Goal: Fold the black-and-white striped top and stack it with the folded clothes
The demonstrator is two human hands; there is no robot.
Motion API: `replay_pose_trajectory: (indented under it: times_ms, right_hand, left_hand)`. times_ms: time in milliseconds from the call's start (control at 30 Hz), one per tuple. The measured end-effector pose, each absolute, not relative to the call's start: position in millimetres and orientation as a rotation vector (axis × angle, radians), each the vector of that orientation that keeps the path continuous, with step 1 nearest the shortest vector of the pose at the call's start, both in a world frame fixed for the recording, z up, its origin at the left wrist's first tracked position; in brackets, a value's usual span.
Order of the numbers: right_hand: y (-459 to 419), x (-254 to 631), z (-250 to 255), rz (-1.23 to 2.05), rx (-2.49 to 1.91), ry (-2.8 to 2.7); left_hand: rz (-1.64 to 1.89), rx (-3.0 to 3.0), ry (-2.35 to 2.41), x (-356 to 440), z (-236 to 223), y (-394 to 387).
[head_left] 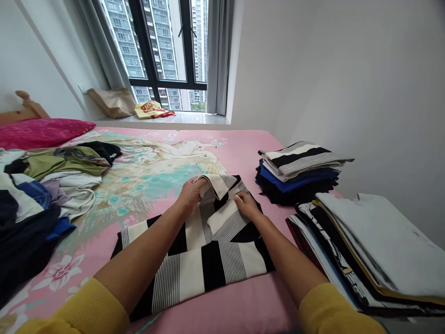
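A striped shirt (212, 264) in black, cream and thin grey lines lies partly folded on the bed before me. My left hand (192, 195) is closed on its raised far edge, where the cloth curls up like a collar; some of the fingers are hidden under the fabric. On the other side, my right hand (247, 205) pinches a cream and striped fold of the same shirt, thumb on top. The near edge of the shirt is folded over in a wide band below my wrists.
Loose clothes (52, 185) lie heaped at the left beside a magenta pillow (45, 130). To the right stand a small folded stack (299, 174) and a larger pile of folded shirts (385, 250). A paper bag (114, 102) and yellow bag (151, 109) rest on the windowsill.
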State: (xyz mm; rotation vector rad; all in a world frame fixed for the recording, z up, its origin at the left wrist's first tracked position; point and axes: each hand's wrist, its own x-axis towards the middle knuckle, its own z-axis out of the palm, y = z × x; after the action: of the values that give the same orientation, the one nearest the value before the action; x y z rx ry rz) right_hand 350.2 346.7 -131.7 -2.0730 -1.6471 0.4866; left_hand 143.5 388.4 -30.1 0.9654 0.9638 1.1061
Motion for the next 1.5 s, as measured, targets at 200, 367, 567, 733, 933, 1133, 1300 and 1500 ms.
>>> replay_pose_trajectory:
  times_ms: [200, 367, 567, 733, 933, 1133, 1300, 1500]
  right_hand:
    - [320, 318, -125, 0.003, -2.055, -1.621]
    - [295, 270, -113, 0.135, -1.829, -1.943]
    - [306, 234, -118, 0.250, -2.099, -2.084]
    - [303, 227, -124, 0.221, -1.924, -1.981]
    - [298, 245, -132, 0.274, -1.804, -1.977]
    - [312, 273, -131, 0.749, -1.622, -1.149]
    - [298, 281, -113, 1.334, -1.094, -0.481]
    - [262, 292, -93, 1.335, -1.070, -0.357]
  left_hand:
    - [1.107, 0.962, 0.929, 141, -36, 387]
    - [1.100, 1.012, 0.903, 144, -39, 386]
    - [1.110, 1.020, 0.897, 147, -44, 384]
    - [1.079, 1.113, 0.949, 144, -48, 379]
    - [1.013, 1.235, 0.939, 142, -42, 361]
    - [0.952, 1.287, 0.951, 134, -41, 349]
    - [0.893, 1.364, 0.879, 129, -53, 338]
    - [0.746, 1.702, 0.832, 127, -72, 315]
